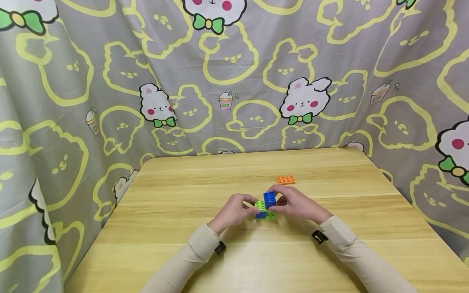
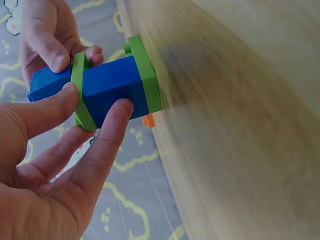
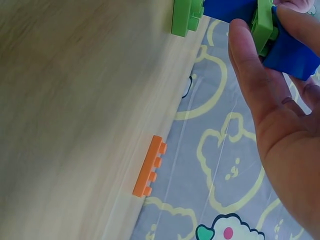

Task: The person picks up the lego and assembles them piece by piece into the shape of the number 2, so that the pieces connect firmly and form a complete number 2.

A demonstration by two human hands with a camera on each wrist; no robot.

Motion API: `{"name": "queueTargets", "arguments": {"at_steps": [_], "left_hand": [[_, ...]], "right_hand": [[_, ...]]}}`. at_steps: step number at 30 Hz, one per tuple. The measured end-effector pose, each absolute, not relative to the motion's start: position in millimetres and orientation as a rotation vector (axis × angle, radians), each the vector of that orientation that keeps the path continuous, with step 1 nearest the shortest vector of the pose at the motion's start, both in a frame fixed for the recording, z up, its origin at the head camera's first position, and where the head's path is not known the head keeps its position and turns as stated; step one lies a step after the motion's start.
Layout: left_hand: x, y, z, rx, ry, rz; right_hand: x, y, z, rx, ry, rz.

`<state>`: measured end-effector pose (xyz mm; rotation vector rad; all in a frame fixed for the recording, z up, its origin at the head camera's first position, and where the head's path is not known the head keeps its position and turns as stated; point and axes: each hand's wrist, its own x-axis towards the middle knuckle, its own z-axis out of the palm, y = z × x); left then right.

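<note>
We see upper blue block (image 1: 269, 200) pinched in right hand (image 1: 296, 204), at top of green-and-blue stack (image 1: 260, 208) that left hand (image 1: 235, 212) pinches.

Tabletop (image 1: 256, 260) is lt. yellow-brown woodgrain, grain running side to side, rear L corner rounded, some glare front-ctr. Directly on it: orange 8-stud toy-brick plate (image 1: 285, 180) lies flat, studs up, twd. rear; green toy-brick plate (image 2: 148, 75), bottom of brick stack (image 2: 110, 80), sits flat nr. ctr., in front & a bit L of orange one.

Both hands (image 2: 52, 202) hold a blue-and-green block stack (image 2: 112, 82) on the table (image 2: 240, 125).
</note>
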<state>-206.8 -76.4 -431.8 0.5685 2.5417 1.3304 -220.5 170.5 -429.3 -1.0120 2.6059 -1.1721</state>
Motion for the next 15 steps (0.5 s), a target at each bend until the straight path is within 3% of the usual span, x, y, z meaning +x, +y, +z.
{"name": "queueTargets", "arguments": {"at_steps": [15], "left_hand": [[-206.0,-75.7,-431.4,0.576,2.563,1.315]], "right_hand": [[-222.5,173.4,-431.8,-1.011,2.581,-1.202]]}}
